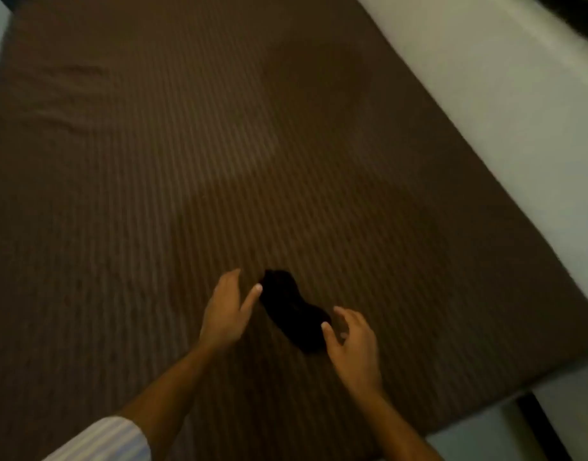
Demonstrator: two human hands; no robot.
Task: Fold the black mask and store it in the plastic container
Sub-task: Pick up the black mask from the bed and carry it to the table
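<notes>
The black mask (294,309) lies flat on the brown striped bed cover (219,161), slanting from upper left to lower right. My left hand (228,309) hovers at its upper left end, fingers spread, thumb tip just touching or nearly touching the mask's edge. At the lower right end my right hand (351,344) is open too, with fingers curled loosely next to the mask. Neither hand grips it. No plastic container is in view. The picture is dim and blurred.
The bed's right edge runs diagonally beside a pale wall or floor strip (485,111). Its near right corner (578,357) drops off to a dark frame below. Wrinkles mark the cover at the far left (70,94). A striped sleeve (110,440) covers my left upper forearm.
</notes>
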